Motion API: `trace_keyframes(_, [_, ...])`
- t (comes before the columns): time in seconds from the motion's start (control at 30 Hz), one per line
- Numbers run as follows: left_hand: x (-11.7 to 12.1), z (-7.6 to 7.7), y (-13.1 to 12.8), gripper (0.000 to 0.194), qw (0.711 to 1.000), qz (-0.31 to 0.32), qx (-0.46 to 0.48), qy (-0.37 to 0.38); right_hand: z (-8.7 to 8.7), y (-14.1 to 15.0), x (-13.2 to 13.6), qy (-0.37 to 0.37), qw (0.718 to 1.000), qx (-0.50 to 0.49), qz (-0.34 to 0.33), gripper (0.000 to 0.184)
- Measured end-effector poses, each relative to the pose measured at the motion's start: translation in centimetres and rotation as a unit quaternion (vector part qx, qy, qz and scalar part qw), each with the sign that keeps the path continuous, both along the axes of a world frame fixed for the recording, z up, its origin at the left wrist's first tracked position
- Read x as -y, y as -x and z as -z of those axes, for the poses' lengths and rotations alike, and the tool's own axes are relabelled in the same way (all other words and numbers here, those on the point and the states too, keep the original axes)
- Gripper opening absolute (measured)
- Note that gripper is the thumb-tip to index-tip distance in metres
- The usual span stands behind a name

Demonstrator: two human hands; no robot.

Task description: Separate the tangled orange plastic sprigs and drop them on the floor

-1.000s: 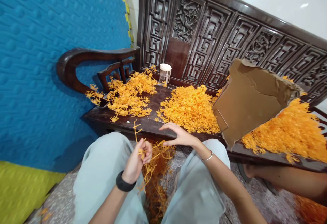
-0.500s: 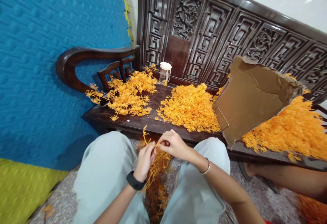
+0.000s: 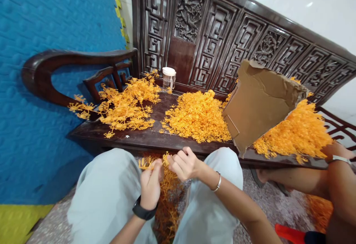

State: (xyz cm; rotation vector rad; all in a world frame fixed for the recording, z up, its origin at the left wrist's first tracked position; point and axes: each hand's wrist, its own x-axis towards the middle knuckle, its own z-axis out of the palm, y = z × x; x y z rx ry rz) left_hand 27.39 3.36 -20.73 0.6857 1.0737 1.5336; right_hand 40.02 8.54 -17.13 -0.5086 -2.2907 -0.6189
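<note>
My left hand (image 3: 151,184), with a black band on the wrist, is closed around a thin orange branched plastic stem (image 3: 144,163) whose prongs stick out to the left. Beside it, the fingers of my right hand (image 3: 184,164) pinch a small orange plastic piece (image 3: 166,158), close to the left fingertips. Both hands are above my lap, in front of the dark wooden bench (image 3: 139,137). Below them, between my knees, lies a tangle of bare orange stems (image 3: 168,199). A loose heap of branched orange pieces (image 3: 125,105) lies on the bench's left end.
A denser heap of small orange pieces (image 3: 198,119) sits mid-bench. A cardboard sheet (image 3: 258,103) leans between it and another orange heap (image 3: 297,132). A clear bottle with a white lid (image 3: 168,79) stands near the backrest. Another person's arm (image 3: 338,177) is at the right.
My right hand was open and apart, then came to the stem in my left hand and closed on a piece. The view has shifted right, and another person's arm has appeared there.
</note>
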Motion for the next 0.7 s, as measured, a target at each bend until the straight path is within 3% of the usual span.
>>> trace_keyframes(0.07, [0.6, 0.0, 0.7, 0.036, 1.000, -0.012, 0.023, -0.009, -0.9, -2.0, -1.3, 0.040, 0.990, -0.121, 0.063, 0.016])
trace_keyframes(0.1, [0.9, 0.1, 1.1, 0.038, 0.999, -0.023, 0.040, -0.010, -1.5, -3.5, -2.1, 0.059, 0.971, -0.197, 0.120, 0.021])
trace_keyframes(0.17, [1.1, 0.3, 2.1, 0.039, 0.995, -0.054, 0.083, 0.002, -2.7, -7.0, -3.9, 0.062, 0.950, -0.255, 0.169, 0.027])
trace_keyframes(0.2, [1.2, 0.5, 2.4, 0.039, 0.994, -0.063, 0.092, 0.011, -3.1, -8.7, -4.7, 0.066, 0.932, -0.297, 0.198, 0.029])
trace_keyframes(0.27, [1.0, 0.8, 2.6, 0.040, 0.995, -0.052, 0.082, 0.017, -3.1, -11.3, -6.0, 0.180, 0.875, -0.365, 0.263, 0.029])
trace_keyframes(0.33, [0.8, 1.0, 2.1, 0.042, 0.999, -0.016, 0.046, 0.016, -2.4, -12.5, -6.6, 0.299, 0.834, -0.357, 0.296, 0.025])
trace_keyframes(0.4, [0.8, 1.2, 1.3, 0.043, 0.999, 0.022, 0.003, 0.027, -1.4, -12.3, -6.9, 0.373, 0.813, -0.311, 0.321, 0.021])
trace_keyframes(0.53, [1.0, 1.2, 0.7, 0.044, 0.991, 0.103, -0.004, 0.086, -0.6, -11.3, -7.8, 0.417, 0.775, -0.233, 0.413, 0.015])
trace_keyframes(0.7, [0.6, 0.6, 1.4, 0.036, 0.967, 0.184, 0.162, 0.070, -1.4, -10.4, -9.3, 0.426, 0.740, -0.173, 0.491, 0.017])
